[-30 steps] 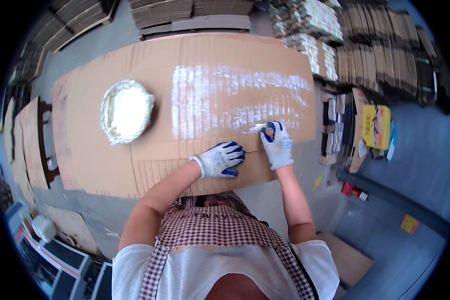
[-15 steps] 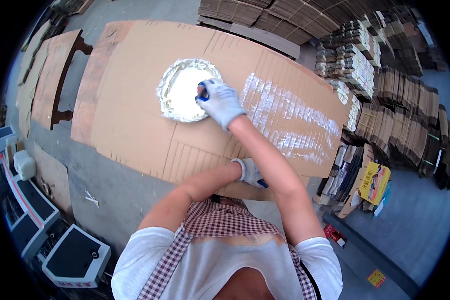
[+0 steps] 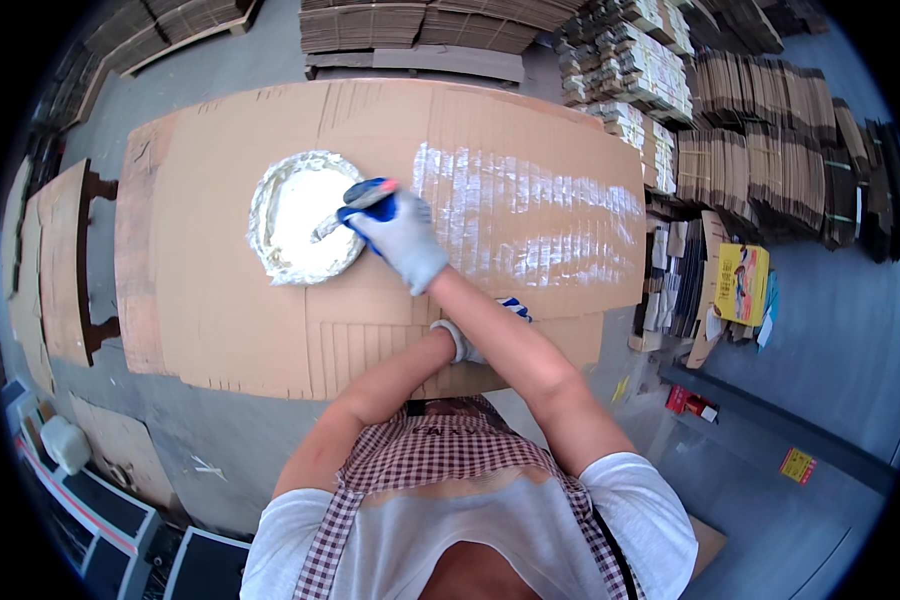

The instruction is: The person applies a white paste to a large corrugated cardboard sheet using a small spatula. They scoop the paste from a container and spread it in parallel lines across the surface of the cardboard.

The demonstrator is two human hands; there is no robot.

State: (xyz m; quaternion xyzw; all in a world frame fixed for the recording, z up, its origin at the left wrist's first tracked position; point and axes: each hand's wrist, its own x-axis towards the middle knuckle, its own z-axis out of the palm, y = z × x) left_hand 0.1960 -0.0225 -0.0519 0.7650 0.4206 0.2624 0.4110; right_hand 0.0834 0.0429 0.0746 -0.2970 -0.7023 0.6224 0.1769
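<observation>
Checking placement, we found one round foil-lined bowl of white contents on brown corrugated cardboard, apparently set within reach | one pale-tipped tool, gripped by the white-and-blue-gloved right hand, fingers curled round it over the bowl | similarly gloved left hand, perhaps steadying the cardboard; finger spread we could not tell | hands: two

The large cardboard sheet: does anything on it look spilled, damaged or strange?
The large cardboard sheet looks creased near the front edge, and its white streaks right of the bowl are patchy. They seem spread on rather than spilled.
</observation>
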